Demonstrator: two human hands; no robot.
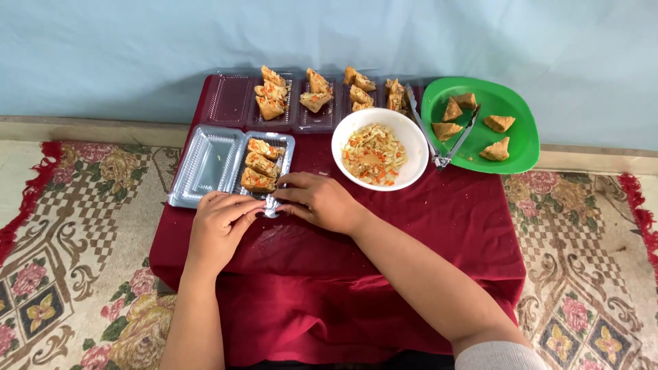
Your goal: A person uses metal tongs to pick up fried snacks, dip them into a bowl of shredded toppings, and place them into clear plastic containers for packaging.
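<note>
On the red table, both hands pinch one clear tray holding three stuffed pastries.

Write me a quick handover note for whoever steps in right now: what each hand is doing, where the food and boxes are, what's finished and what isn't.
Left hand and right hand: both at the near edge of the open clear box, fingers pinching its front corner; neither holds food.
That box: three filled pastries in the right half, lid half lying flat and open.
Back row: open boxes with filled pastries; the leftmost section holds nothing.
White bowl: shredded filling remains.
Green plate: five unfilled pastries, tongs resting on its rim.
Done: several boxes loaded.
Left: no box is closed; plate pastries unfilled.
</note>
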